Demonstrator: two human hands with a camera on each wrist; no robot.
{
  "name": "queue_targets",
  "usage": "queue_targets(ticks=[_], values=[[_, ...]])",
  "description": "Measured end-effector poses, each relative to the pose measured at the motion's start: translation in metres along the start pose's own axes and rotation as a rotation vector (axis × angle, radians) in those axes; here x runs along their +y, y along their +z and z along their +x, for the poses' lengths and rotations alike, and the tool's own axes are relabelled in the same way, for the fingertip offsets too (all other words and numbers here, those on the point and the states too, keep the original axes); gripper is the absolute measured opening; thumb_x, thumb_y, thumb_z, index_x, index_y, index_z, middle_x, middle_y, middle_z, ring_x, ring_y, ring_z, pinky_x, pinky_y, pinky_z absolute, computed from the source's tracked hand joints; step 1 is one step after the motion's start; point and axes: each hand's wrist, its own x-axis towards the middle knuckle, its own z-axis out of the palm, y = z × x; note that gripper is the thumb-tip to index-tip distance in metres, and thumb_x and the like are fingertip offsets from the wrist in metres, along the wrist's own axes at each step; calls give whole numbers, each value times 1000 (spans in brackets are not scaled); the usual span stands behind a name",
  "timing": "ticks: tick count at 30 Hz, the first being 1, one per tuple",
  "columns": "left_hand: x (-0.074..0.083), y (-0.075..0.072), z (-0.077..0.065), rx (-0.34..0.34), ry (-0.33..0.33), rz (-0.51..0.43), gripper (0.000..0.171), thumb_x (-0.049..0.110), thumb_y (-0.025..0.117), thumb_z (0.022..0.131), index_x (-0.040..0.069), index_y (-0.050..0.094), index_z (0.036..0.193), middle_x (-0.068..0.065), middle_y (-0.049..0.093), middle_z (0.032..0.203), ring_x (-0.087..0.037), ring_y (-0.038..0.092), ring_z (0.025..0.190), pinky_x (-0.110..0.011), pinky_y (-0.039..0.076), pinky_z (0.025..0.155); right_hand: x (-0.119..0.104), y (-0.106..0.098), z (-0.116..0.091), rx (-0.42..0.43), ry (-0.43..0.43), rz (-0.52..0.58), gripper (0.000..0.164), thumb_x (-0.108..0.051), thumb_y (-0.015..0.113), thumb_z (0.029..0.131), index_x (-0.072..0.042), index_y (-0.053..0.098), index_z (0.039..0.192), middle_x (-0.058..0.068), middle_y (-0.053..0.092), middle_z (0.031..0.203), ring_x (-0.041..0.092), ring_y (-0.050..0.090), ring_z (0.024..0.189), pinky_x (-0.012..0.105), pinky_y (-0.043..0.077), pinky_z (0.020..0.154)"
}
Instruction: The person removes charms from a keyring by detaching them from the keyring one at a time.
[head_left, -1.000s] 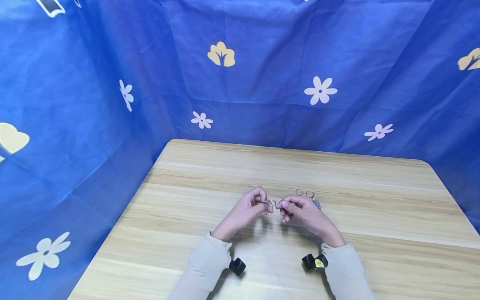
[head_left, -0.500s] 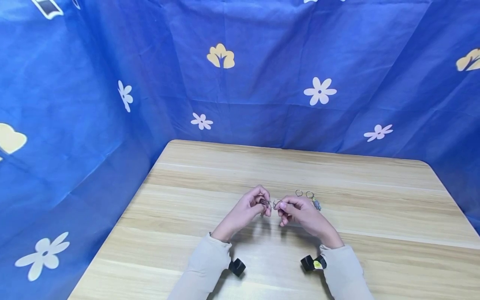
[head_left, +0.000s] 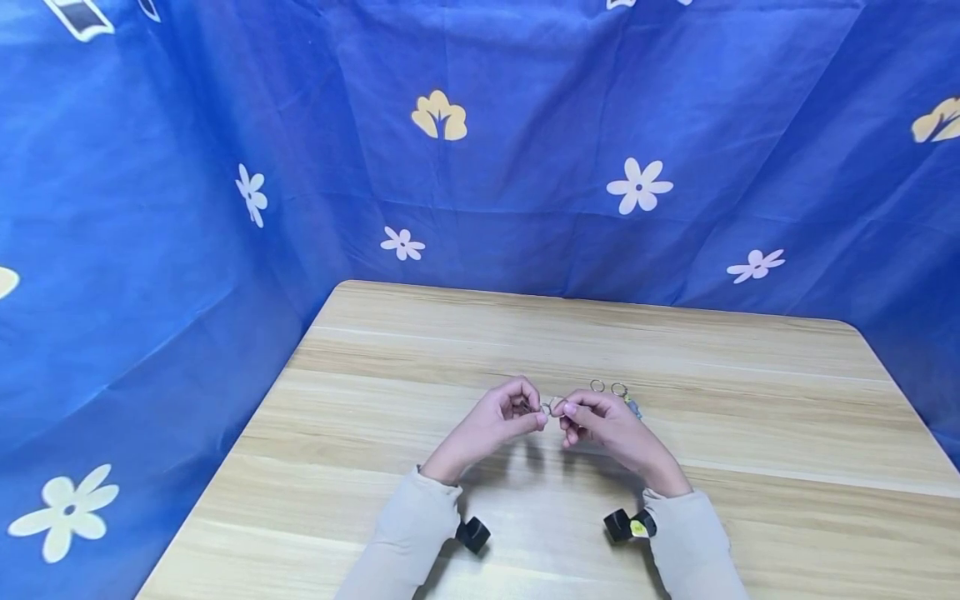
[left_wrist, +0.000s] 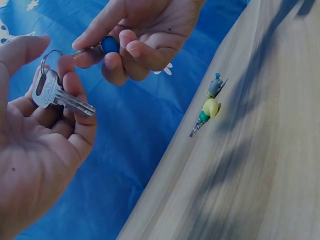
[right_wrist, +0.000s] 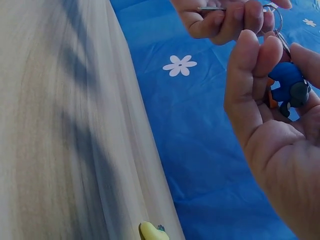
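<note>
Over the table my left hand (head_left: 506,412) and right hand (head_left: 603,421) meet at a pair of thin metal rings. In the left wrist view a silver key (left_wrist: 57,95) lies across the curled fingers of my left hand, threaded on a key ring (left_wrist: 44,62) at the index fingertip. My right hand pinches the metal end of a keychain between thumb and index finger; its blue figure (right_wrist: 289,85), with dark and orange parts, hangs inside the palm. The two rings appear to touch, but whether they are linked I cannot tell.
Just beyond my right hand, a loose ring (head_left: 597,386) and another keychain's ring (head_left: 618,389) lie on the wooden table (head_left: 420,342). That keychain carries a yellow, green and grey charm (left_wrist: 211,106). A blue patterned cloth (head_left: 525,167) surrounds the table's back and left.
My left thumb has moved forward toward the rings, and the key has turned out of sight behind the left fingers in the head view. My right hand has barely moved.
</note>
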Motion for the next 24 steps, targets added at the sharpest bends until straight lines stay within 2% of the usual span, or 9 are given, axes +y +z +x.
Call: queue_targets(ticks=[2, 7, 15, 18, 22, 24], values=[[0, 0, 0, 0, 5, 12, 15, 8, 62, 89, -1, 51, 94, 3, 56, 85, -7, 57, 79, -22, 50, 74, -1, 0, 0, -9, -6, 4, 20, -15, 48, 101, -6, 65, 104, -4, 61, 86, 6, 59, 73, 32, 57, 76], [0, -1, 1, 9, -8, 21, 16, 8, 64, 87, -1, 53, 94, 3, 58, 86, -8, 59, 81, -24, 52, 76, -3, 1, 0, -12, -6, -10, 19, -16, 49, 101, -18, 67, 102, -5, 61, 86, 5, 59, 74, 31, 57, 77], [3, -3, 1, -24, -50, 17, 19, 8, 67, 85, -1, 56, 97, -4, 65, 89, -11, 63, 85, -28, 53, 82, -6, -1, -1, 57, 20, -52, 17, -17, 51, 100, -10, 66, 104, 1, 62, 91, 8, 64, 75, 32, 57, 79], [4, -3, 2, -40, -69, 11, 17, 4, 63, 86, -1, 56, 99, -7, 67, 91, -12, 65, 86, -29, 54, 84, -8, -2, -1, 69, 31, -58, 17, -20, 52, 100, -11, 66, 104, 2, 62, 92, 10, 65, 76, 32, 57, 80], [3, -2, 2, -60, -74, -3, 15, 2, 59, 88, -3, 56, 101, -18, 69, 94, -13, 67, 84, -29, 55, 75, -8, -3, -2, 72, 37, -59, 16, -21, 52, 100, -15, 66, 102, 2, 62, 94, 11, 65, 78, 33, 57, 82], [2, -2, 2, -64, -81, -10, 14, 2, 58, 89, -4, 56, 102, -22, 70, 95, -13, 68, 83, -32, 56, 75, -8, -3, -2, 70, 39, -57, 15, -20, 52, 100, -16, 66, 101, 3, 63, 94, 12, 65, 78, 34, 57, 82]])
